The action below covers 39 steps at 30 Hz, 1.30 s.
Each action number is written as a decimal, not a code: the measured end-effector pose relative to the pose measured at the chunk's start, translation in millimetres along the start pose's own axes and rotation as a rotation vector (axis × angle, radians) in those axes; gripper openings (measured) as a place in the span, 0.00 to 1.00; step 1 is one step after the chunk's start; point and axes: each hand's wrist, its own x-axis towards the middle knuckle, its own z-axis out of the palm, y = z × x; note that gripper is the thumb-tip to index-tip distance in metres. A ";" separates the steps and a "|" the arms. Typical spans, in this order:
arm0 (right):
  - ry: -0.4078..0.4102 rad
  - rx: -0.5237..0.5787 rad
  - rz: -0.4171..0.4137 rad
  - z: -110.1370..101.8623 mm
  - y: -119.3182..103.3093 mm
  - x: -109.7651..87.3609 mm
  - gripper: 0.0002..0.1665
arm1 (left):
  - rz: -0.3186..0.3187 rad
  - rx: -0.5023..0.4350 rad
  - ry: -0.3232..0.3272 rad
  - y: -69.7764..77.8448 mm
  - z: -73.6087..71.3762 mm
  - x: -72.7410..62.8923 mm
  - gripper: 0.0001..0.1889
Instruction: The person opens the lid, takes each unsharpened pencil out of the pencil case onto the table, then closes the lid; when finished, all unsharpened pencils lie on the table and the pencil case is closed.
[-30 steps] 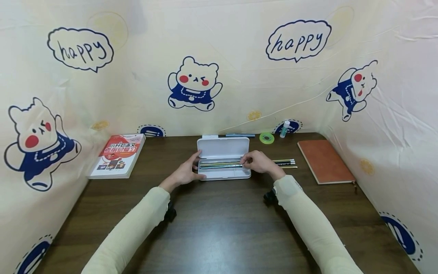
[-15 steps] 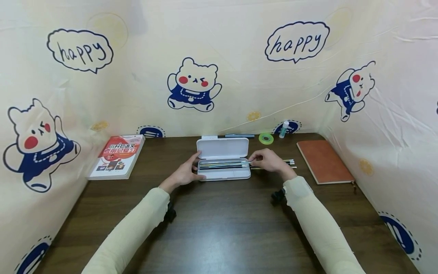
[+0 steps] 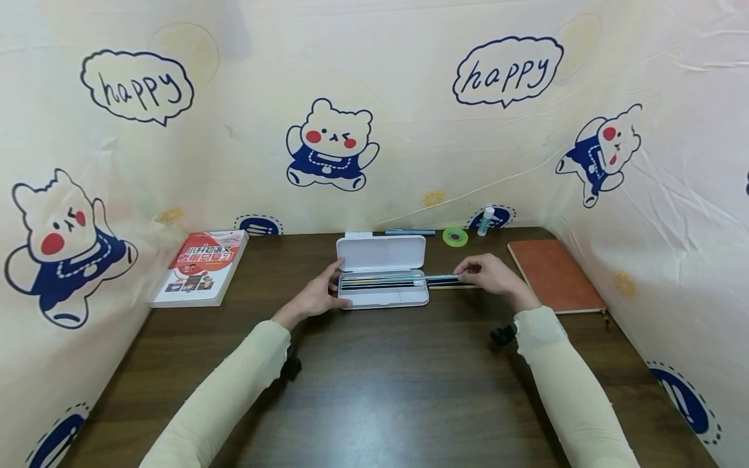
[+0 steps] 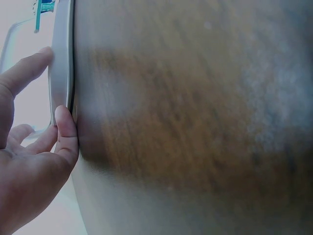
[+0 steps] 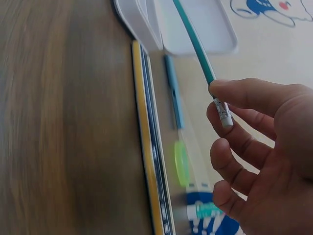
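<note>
Writing on backdrop: "happy", once in a speech bubble high beyond your left hand, once in a second bubble high beyond your right hand.
Book: left of your left hand, well apart; top title line reads "小升初语文".
Left hand: you hold the left end of the open white pencil case, thumb at its near corner, index finger towards the lid.
Right hand: raised; you pinch the teal pencil at its eraser end, other fingers loosely bent.
Teal pencil: runs leftward from your right hand, towards the case.
Loose pencils: below your right hand, one yellow.
Brown notebook: just right of your right hand.
Green tape roll: beyond your right hand.
</note>
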 end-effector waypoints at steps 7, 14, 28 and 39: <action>0.009 0.012 0.042 -15.2 22.2 -14.2 0.11 | -0.012 -0.007 -0.002 1.8 -0.6 -0.6 0.55; 0.028 -0.034 0.093 -25.1 42.3 -26.4 0.11 | -0.005 0.004 -0.001 0.1 0.1 0.4 0.55; 0.021 -0.086 0.118 -37.5 62.2 -43.2 0.10 | 0.006 -0.002 -0.005 -0.1 -0.4 0.2 0.55; 0.007 -0.123 0.107 -34.6 65.2 -43.4 0.07 | 0.003 0.002 -0.006 0.4 -1.6 -0.7 0.55</action>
